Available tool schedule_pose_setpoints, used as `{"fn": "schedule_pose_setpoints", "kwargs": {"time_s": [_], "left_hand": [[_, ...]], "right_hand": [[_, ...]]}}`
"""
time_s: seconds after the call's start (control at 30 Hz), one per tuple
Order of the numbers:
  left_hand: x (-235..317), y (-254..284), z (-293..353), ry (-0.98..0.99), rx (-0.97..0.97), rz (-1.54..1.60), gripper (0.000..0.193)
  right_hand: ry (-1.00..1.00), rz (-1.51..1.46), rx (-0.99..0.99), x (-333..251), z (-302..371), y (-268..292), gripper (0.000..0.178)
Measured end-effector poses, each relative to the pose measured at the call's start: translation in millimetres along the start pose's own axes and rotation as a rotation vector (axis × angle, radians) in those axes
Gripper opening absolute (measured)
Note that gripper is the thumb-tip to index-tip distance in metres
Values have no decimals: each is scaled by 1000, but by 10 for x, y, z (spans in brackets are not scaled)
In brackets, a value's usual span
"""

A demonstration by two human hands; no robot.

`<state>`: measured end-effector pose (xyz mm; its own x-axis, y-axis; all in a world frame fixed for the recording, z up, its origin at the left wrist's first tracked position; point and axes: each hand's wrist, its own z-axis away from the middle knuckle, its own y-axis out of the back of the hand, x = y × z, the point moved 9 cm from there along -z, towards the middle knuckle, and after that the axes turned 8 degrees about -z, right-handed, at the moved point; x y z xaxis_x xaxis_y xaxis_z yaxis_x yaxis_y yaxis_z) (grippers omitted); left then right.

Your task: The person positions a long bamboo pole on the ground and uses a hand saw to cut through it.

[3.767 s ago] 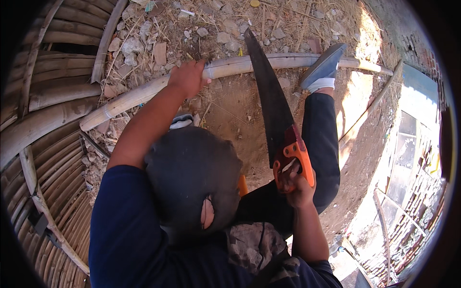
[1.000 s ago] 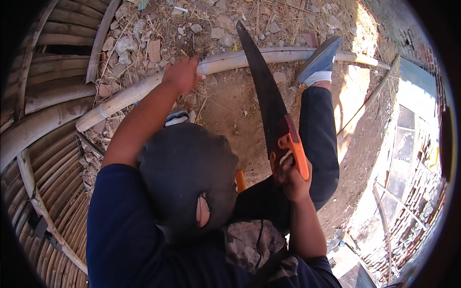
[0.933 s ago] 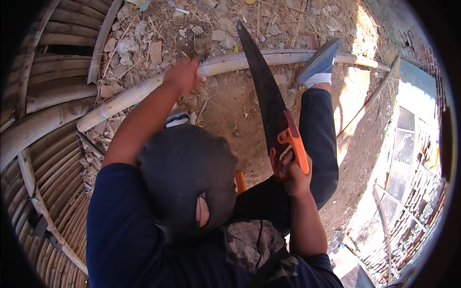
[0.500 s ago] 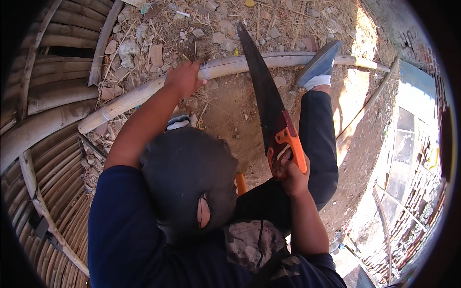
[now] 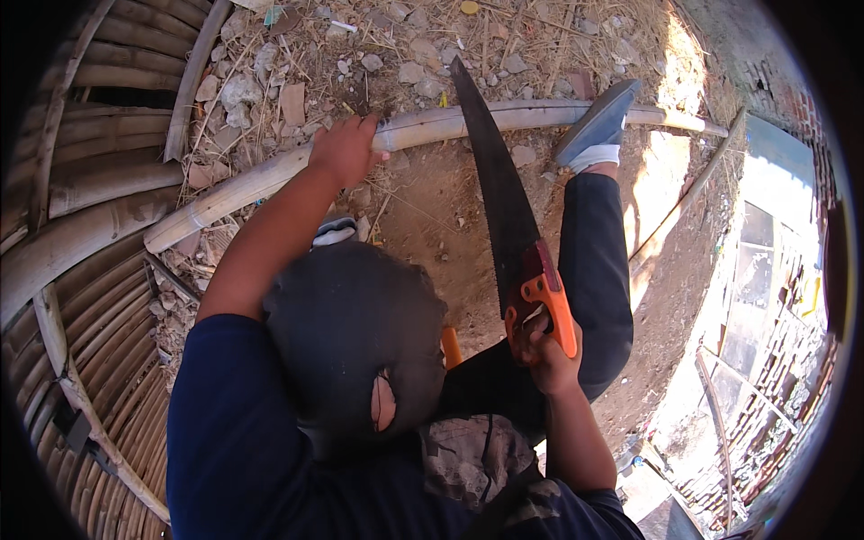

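A long pale bamboo pole [image 5: 243, 186] lies across the dirt in front of me. My left hand [image 5: 346, 150] is closed over it, left of the saw. In my right hand [image 5: 551, 349] is the orange handle of a hand saw [image 5: 501, 184], its dark blade pointing away from me. Near its far end the blade crosses the pole; whether its teeth are cutting in, I cannot tell. My right foot, in a grey-blue shoe [image 5: 598, 124], rests on the pole to the right of the blade.
My bent knee [image 5: 355, 333] in torn dark cloth fills the middle, with an orange object [image 5: 451, 346] partly hidden beside it. A bamboo slat structure [image 5: 99, 333] stands at left. Stones [image 5: 241, 94] and straw litter the far ground. A thin stick [image 5: 691, 198] lies at right.
The saw and my right hand have shifted slightly back toward me. My left hand, my foot and the pole have stayed nearly in place.
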<state>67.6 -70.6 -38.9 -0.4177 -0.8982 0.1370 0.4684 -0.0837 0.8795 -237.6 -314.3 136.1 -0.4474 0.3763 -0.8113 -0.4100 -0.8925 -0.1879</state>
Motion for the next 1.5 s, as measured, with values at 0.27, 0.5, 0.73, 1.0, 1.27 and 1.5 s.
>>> {"fn": "schedule_pose_setpoints", "kwargs": {"time_s": [0.27,0.5,0.73,1.0,1.27,1.5], "left_hand": [[21,-13,22,-15,43,20,72],[33,-41,24,7,12,-9,74],[-25,-13,34,-14,27,40,72],[49,-60,38,-3,55,12,72],[6,-4,22,-5,79,-7,72],[18,-22,16,-7,41,20,74]], "right_hand": [[-41,7,26,-6,-652,-255,9],[19,-75,-4,-23,-218,-94,12],[-18,-132,-15,-29,-452,-155,4],[-26,-104,24,-97,-696,-207,6],[0,-94,-40,-75,-260,77,6],[-84,156,-15,-365,-784,-244,7]]}}
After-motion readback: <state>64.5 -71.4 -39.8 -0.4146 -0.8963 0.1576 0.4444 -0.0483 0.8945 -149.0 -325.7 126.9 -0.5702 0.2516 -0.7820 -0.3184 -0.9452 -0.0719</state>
